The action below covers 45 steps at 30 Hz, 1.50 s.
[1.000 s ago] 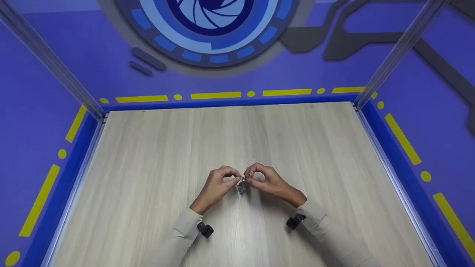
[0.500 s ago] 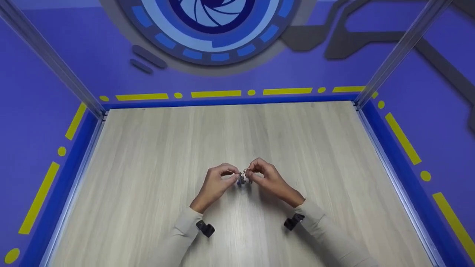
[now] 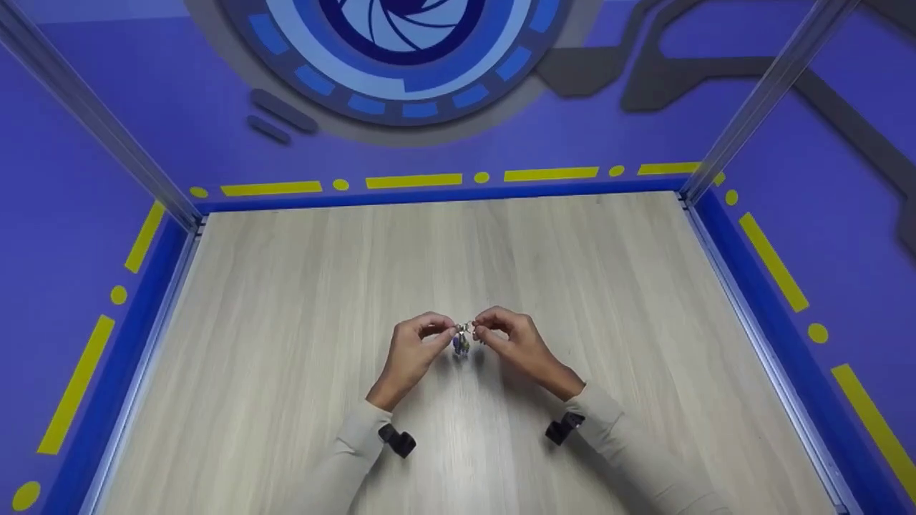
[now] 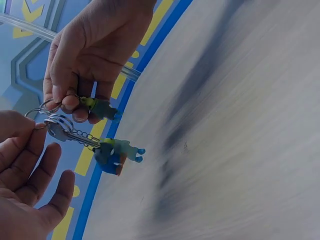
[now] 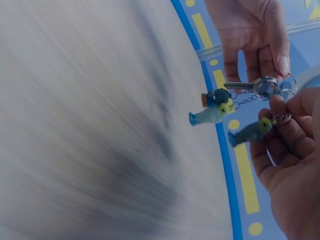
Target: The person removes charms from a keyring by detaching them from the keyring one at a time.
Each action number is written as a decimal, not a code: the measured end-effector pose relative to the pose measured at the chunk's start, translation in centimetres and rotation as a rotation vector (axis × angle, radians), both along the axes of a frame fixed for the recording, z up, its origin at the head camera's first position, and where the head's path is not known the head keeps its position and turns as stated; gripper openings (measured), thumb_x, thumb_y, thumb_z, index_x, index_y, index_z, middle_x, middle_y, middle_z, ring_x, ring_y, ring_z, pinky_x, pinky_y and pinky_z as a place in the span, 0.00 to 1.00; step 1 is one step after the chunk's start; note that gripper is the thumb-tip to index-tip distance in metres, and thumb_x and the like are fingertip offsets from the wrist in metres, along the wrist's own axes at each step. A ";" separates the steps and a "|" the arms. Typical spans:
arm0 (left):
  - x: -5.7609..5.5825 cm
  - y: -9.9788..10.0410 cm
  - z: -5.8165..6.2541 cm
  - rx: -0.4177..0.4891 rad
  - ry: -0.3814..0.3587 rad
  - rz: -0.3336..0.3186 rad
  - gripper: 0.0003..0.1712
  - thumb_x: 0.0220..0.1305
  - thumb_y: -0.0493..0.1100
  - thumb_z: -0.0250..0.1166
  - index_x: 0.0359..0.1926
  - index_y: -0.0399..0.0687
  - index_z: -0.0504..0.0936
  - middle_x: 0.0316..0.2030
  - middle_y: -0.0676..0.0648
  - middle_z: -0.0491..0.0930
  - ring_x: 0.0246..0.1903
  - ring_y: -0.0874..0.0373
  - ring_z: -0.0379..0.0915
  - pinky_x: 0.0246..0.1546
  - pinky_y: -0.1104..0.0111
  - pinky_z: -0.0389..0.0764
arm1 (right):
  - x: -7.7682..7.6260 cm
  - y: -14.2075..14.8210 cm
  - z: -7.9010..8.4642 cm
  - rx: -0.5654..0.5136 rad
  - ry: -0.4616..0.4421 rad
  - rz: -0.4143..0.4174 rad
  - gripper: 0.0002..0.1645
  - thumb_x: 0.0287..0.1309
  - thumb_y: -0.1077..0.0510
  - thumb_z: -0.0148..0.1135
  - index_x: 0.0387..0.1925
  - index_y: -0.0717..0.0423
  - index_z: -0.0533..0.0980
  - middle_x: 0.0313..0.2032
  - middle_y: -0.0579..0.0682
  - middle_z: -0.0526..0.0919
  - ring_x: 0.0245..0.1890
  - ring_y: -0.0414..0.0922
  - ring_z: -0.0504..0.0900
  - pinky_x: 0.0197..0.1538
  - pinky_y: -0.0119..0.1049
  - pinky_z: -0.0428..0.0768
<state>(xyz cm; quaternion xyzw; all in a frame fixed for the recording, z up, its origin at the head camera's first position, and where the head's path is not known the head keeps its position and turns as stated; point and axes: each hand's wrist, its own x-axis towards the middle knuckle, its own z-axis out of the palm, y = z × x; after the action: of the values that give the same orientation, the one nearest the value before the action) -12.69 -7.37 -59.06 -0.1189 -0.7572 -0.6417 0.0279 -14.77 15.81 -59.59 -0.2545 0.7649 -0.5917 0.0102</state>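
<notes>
A bunch of keys and charms [image 3: 461, 346] hangs between the two hands over the table. With finger and thumb, my left hand [image 3: 415, 350] pinches a metal key ring [image 5: 290, 83]. That ring carries a silver key [image 4: 57, 131] plus a chain with a pale green figure charm [image 4: 126, 149] and a blue figure charm [image 4: 107, 160]. Opposite it, my right hand [image 3: 521, 349] pinches the short chain of a darker green figure charm [image 5: 252, 132], right at the rings. In the left wrist view, a smaller ring [image 4: 51, 106] overlaps the right fingertips.
Below the hands spreads a pale wooden tabletop [image 3: 343, 286]. Blue panels [image 3: 544, 154] with yellow markings close off the back and sides, with metal posts [image 3: 773, 93] at the corners. Each sleeve carries a small black camera [image 3: 397, 440].
Both hands have risen slightly away from the body, the bunch with them. The rings now show stretched between the fingertips.
</notes>
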 end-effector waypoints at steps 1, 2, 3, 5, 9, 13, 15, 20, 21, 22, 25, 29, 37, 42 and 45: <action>-0.1 0.0 0.0 0.012 -0.003 0.003 0.03 0.72 0.34 0.74 0.43 0.36 0.90 0.41 0.46 0.91 0.47 0.53 0.87 0.60 0.57 0.84 | -0.1 0.0 0.1 0.000 0.002 -0.005 0.04 0.76 0.67 0.66 0.47 0.63 0.86 0.43 0.55 0.91 0.40 0.48 0.89 0.50 0.44 0.88; -0.2 0.1 0.0 0.023 -0.005 0.007 0.02 0.72 0.33 0.73 0.43 0.37 0.90 0.41 0.46 0.91 0.48 0.53 0.87 0.60 0.57 0.85 | -0.1 -0.1 0.1 -0.006 0.001 -0.007 0.04 0.76 0.66 0.67 0.47 0.63 0.85 0.43 0.55 0.91 0.40 0.49 0.89 0.51 0.43 0.88; -0.3 0.1 -0.1 0.032 -0.009 0.008 0.02 0.73 0.33 0.73 0.43 0.38 0.90 0.42 0.46 0.90 0.48 0.53 0.87 0.59 0.57 0.85 | -0.2 -0.1 0.2 -0.013 0.003 -0.007 0.04 0.76 0.66 0.67 0.47 0.62 0.85 0.42 0.55 0.91 0.41 0.50 0.90 0.52 0.42 0.88; -0.3 0.2 -0.2 0.042 -0.015 0.004 0.02 0.73 0.32 0.72 0.45 0.39 0.89 0.43 0.46 0.90 0.48 0.53 0.86 0.58 0.58 0.85 | -0.2 -0.2 0.4 -0.025 0.010 -0.006 0.04 0.76 0.67 0.66 0.46 0.63 0.85 0.42 0.56 0.91 0.40 0.53 0.90 0.53 0.39 0.87; -0.3 0.5 -0.4 0.032 -0.014 -0.023 0.03 0.74 0.32 0.71 0.45 0.41 0.88 0.44 0.46 0.89 0.48 0.53 0.86 0.58 0.58 0.86 | -0.2 -0.1 0.8 -0.043 0.019 -0.003 0.04 0.76 0.67 0.66 0.46 0.65 0.85 0.41 0.58 0.91 0.39 0.59 0.90 0.51 0.36 0.87; -0.4 0.6 -0.2 -0.008 0.016 -0.048 0.03 0.74 0.32 0.71 0.45 0.42 0.88 0.44 0.48 0.89 0.48 0.53 0.87 0.57 0.56 0.86 | -0.2 0.1 1.3 -0.013 0.012 -0.017 0.04 0.77 0.65 0.67 0.46 0.64 0.85 0.41 0.55 0.92 0.40 0.58 0.90 0.52 0.37 0.87; -0.4 0.6 0.0 -0.057 0.051 -0.054 0.01 0.75 0.34 0.71 0.43 0.41 0.89 0.43 0.49 0.89 0.47 0.54 0.86 0.56 0.54 0.87 | -0.2 0.2 1.6 0.010 0.012 -0.023 0.04 0.77 0.65 0.68 0.46 0.63 0.85 0.41 0.54 0.92 0.40 0.54 0.90 0.52 0.37 0.87; -0.1 1.0 0.9 -0.233 0.175 -0.056 0.03 0.75 0.37 0.72 0.42 0.41 0.91 0.41 0.50 0.90 0.46 0.55 0.85 0.51 0.48 0.87 | -0.2 0.5 2.1 0.035 0.045 -0.015 0.04 0.76 0.67 0.67 0.44 0.64 0.86 0.39 0.53 0.92 0.38 0.51 0.90 0.50 0.35 0.86; -0.1 1.1 1.1 -0.261 0.201 -0.056 0.02 0.74 0.36 0.73 0.42 0.43 0.91 0.41 0.51 0.90 0.45 0.54 0.85 0.50 0.47 0.86 | -0.2 0.5 2.1 0.038 0.055 -0.011 0.03 0.76 0.67 0.67 0.44 0.64 0.86 0.39 0.53 0.92 0.37 0.51 0.90 0.49 0.35 0.86; -0.1 1.3 1.2 -0.288 0.225 -0.054 0.02 0.74 0.37 0.73 0.42 0.43 0.92 0.40 0.52 0.91 0.44 0.54 0.85 0.49 0.46 0.86 | -0.2 0.6 2.1 0.043 0.066 -0.008 0.03 0.75 0.68 0.67 0.44 0.64 0.86 0.39 0.53 0.92 0.37 0.51 0.90 0.48 0.35 0.86; -0.1 1.5 1.5 -0.346 0.276 -0.047 0.02 0.73 0.36 0.74 0.41 0.46 0.92 0.38 0.53 0.91 0.42 0.55 0.85 0.46 0.48 0.85 | -0.2 0.7 2.0 0.068 0.090 0.001 0.04 0.76 0.68 0.66 0.43 0.62 0.86 0.39 0.52 0.92 0.37 0.49 0.89 0.46 0.35 0.86; -0.1 1.5 1.5 -0.361 0.299 -0.037 0.03 0.72 0.35 0.75 0.38 0.45 0.92 0.36 0.53 0.91 0.41 0.55 0.85 0.45 0.49 0.85 | -0.3 1.0 1.8 0.094 0.103 0.014 0.04 0.76 0.67 0.66 0.44 0.63 0.86 0.38 0.52 0.92 0.35 0.50 0.90 0.43 0.35 0.86; -0.2 1.0 1.2 -0.296 0.260 -0.026 0.03 0.72 0.35 0.75 0.39 0.45 0.93 0.37 0.52 0.91 0.40 0.57 0.86 0.45 0.52 0.89 | -0.2 1.4 1.6 0.098 0.116 0.015 0.03 0.75 0.67 0.68 0.44 0.62 0.86 0.37 0.51 0.92 0.33 0.51 0.90 0.41 0.31 0.85; -0.2 0.7 0.7 -0.197 0.162 -0.021 0.02 0.73 0.35 0.74 0.41 0.44 0.93 0.39 0.51 0.92 0.41 0.57 0.87 0.46 0.53 0.90 | 0.1 1.2 1.6 0.082 0.128 0.005 0.03 0.73 0.68 0.69 0.42 0.60 0.86 0.35 0.52 0.91 0.33 0.51 0.90 0.41 0.32 0.86; -0.1 0.6 0.5 -0.138 0.088 -0.006 0.02 0.73 0.35 0.74 0.41 0.42 0.92 0.40 0.51 0.92 0.42 0.57 0.87 0.47 0.57 0.90 | 0.3 0.8 1.6 0.055 0.125 -0.001 0.04 0.72 0.70 0.69 0.43 0.61 0.86 0.37 0.55 0.92 0.35 0.54 0.91 0.45 0.34 0.87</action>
<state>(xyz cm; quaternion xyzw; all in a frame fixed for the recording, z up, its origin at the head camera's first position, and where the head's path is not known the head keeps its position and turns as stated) -12.79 -6.76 -58.58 -0.1507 -0.7972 -0.5823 0.0509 -14.51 16.65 -57.98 -0.2904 0.7802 -0.5532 -0.0308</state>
